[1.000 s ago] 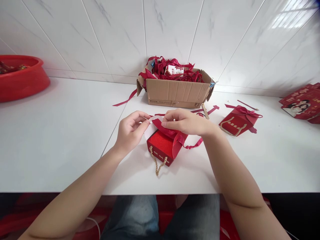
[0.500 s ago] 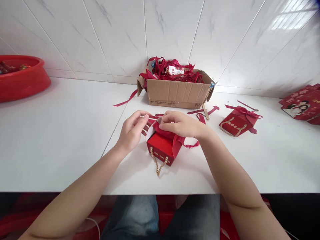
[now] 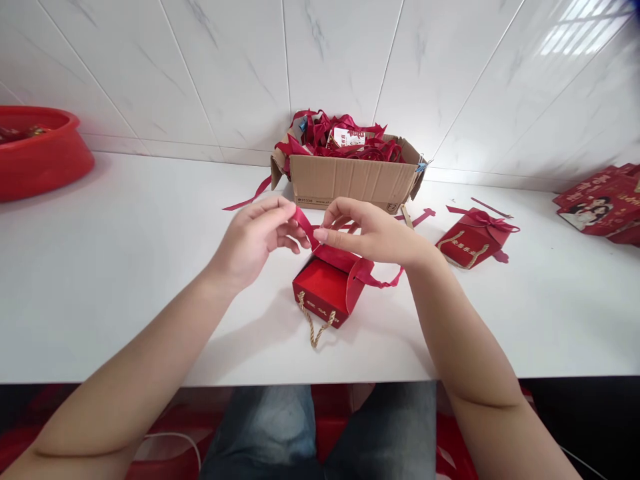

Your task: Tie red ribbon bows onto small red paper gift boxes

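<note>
A small red gift box [image 3: 320,283] with a gold rope handle [image 3: 314,331] sits on the white table in front of me. A dark red ribbon [image 3: 304,223] rises from its top, and another length curls off to the right of the box. Pinched between the thumb and fingers of my left hand [image 3: 257,237] is the ribbon's raised end. My right hand [image 3: 367,230] is curved over the far side of the box, thumb and fingers at the same ribbon; whether they grip it is partly hidden.
Behind stands a cardboard box [image 3: 345,179] heaped with red ribbons [image 3: 330,137]. At the right, a finished-looking red box with a bow [image 3: 467,239] stands near ribbon scraps and flat red printed cartons [image 3: 597,207]. A red basin [image 3: 45,153] is at the far left.
My left hand has moved up and to the left, drawing the ribbon end up above the box. My right hand has lifted slightly. The view has shifted a little.
</note>
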Demonstrator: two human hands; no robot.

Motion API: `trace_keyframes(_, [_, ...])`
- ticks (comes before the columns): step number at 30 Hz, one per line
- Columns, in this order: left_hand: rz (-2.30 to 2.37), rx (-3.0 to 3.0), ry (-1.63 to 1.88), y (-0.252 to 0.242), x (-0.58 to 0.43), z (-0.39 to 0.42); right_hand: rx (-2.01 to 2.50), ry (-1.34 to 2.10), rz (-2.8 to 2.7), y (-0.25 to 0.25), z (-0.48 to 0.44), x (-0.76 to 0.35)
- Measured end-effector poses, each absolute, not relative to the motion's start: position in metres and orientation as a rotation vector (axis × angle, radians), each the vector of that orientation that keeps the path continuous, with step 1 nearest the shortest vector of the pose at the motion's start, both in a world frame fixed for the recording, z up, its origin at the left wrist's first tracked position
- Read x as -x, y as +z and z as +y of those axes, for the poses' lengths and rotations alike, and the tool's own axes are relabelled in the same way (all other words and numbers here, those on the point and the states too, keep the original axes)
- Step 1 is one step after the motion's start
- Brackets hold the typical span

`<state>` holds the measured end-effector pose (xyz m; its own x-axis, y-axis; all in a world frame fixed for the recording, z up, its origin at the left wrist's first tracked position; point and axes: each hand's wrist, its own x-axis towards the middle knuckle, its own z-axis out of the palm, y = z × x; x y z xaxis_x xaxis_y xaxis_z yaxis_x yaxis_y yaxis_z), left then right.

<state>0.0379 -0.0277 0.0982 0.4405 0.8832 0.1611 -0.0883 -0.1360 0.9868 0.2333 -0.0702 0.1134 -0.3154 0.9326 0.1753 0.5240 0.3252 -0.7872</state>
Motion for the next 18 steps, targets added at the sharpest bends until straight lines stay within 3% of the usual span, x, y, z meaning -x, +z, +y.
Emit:
trace_keyframes(8, [0.538, -1.591, 1.186, 0.159, -0.052, -0.023, 1.184, 0.878, -2.118, 0.119, -0.067, -0.243])
trace_keyframes(18, [0.520, -1.549, 1.440, 0.180, -0.049, -0.013, 1.140, 0.991, -2.387, 0.130, -0.069, -0.275])
